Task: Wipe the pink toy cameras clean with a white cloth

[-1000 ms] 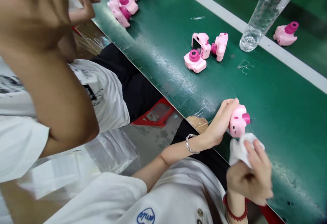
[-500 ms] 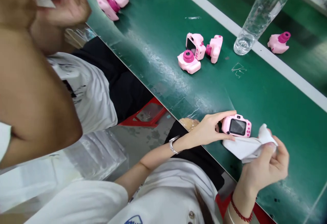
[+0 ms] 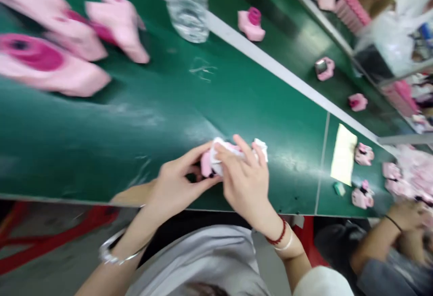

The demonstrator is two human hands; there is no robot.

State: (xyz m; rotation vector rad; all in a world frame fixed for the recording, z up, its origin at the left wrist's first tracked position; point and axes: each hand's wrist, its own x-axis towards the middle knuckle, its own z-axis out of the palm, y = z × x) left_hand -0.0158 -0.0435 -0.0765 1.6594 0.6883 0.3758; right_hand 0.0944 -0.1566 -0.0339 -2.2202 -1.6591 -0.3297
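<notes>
Near the front edge of the green table, my left hand (image 3: 179,176) grips a pink toy camera (image 3: 205,164) at its left end between thumb and fingers. My right hand (image 3: 245,174) presses a white cloth (image 3: 216,154) over the camera, hiding most of its body and its screen. Part of the cloth sticks out above the right fingers. Farther left on the table, several more pink toy cameras (image 3: 125,28) lie close together, smeared by motion.
A clear plastic bottle (image 3: 189,16) stands at the white strip (image 3: 257,50). Beyond it, single toy cameras (image 3: 251,25) sit on the far green lane. To the right are a yellow paper (image 3: 344,154), more cameras and a co-worker's hands (image 3: 411,215). A shelf with boxes is behind.
My view has swung to the right, so the bottle and the grouped cameras sit farther left. My right hand has brought the cloth up onto the camera's screen side.
</notes>
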